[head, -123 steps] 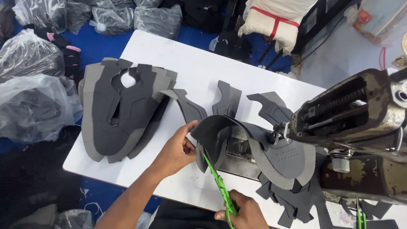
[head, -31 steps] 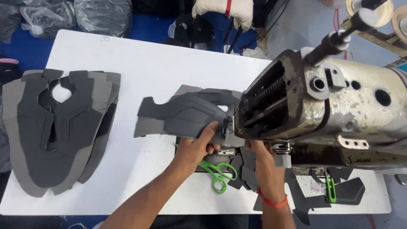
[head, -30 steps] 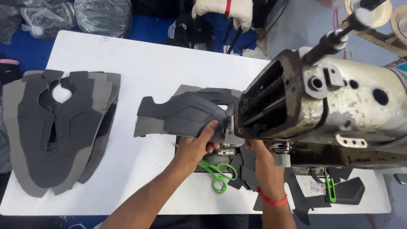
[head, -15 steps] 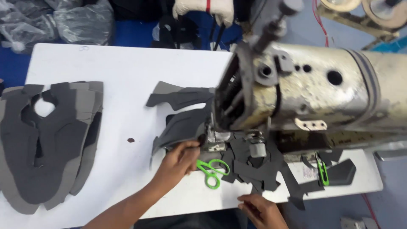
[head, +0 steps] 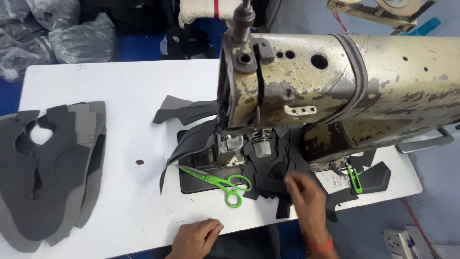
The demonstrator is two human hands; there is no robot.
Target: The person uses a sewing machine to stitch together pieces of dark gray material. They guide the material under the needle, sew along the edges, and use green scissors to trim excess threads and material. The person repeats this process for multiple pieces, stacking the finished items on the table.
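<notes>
Right hand (head: 304,192), fingers loose and holding nothing, is picking through the dark cut pieces (head: 275,165) by the sewing machine (head: 335,91), left hand (head: 196,236) lies empty at the table (head: 120,81) edge, scissors (head: 215,178) down, grey stack (head: 48,168) unsewn.

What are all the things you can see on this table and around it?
Sewing machine: one, worn cream and beige, over the table's right half.
Table: one, white.
Scissors: one pair, green handles, lying in front of the needle.
Stack of cut pieces: one pile, dark grey, at the left edge of the table.
Loose cut pieces: several, dark grey and black, around and under the machine head.
Small clipper: one, green, right of the machine base.
Plastic bags: a few, clear, behind the table at top left.
Left hand: one, resting at the table's near edge, holding nothing.
Right hand: one, blurred, over the black pieces; red wristband.
</notes>
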